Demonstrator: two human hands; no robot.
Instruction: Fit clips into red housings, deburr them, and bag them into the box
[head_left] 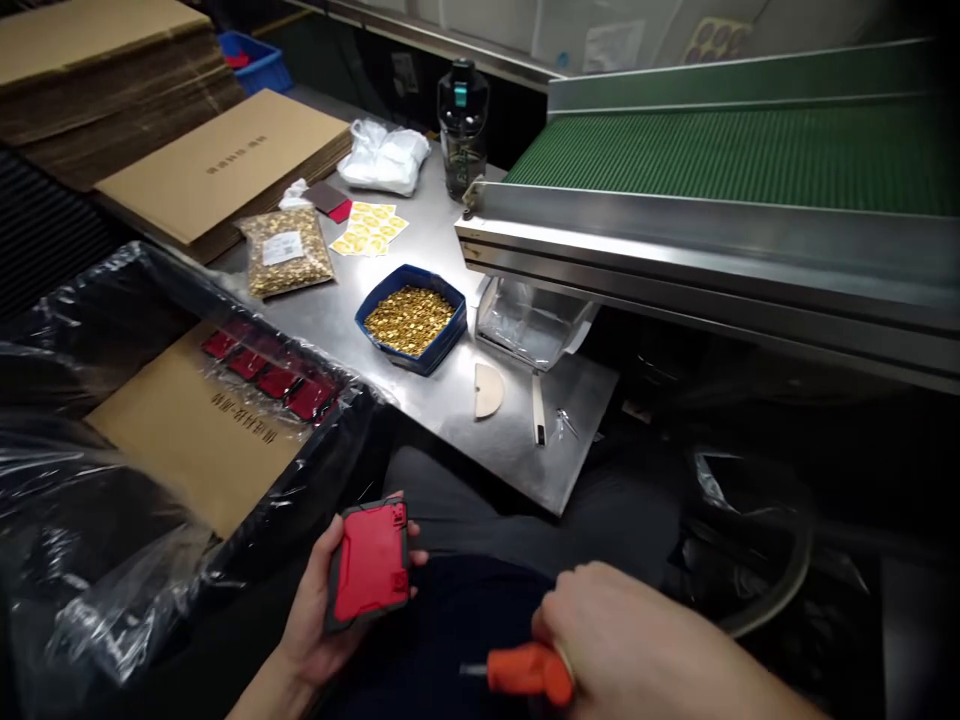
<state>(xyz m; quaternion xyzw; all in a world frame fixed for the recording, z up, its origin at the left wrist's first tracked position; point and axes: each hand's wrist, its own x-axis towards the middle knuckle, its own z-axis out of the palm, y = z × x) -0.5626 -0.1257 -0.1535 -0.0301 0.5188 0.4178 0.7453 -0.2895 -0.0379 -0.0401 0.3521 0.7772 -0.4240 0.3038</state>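
Low in front of me, my left hand holds a red-and-black rectangular case, its red face turned up. The fingers wrap around its edges from below. To the right, my right hand is closed around an orange tool with a thin metal tip. That tip points left towards the case without touching it. Most of the tool's grip is hidden inside the fist, so its exact kind is unclear. Several similar red cases lie in a row in the plastic-lined box on the left.
On the metal table stand a blue tray of small gold pieces, a bag of similar pieces, yellow stickers and a dark bottle. A green conveyor juts in from the right. Stacked cardboard sits behind left.
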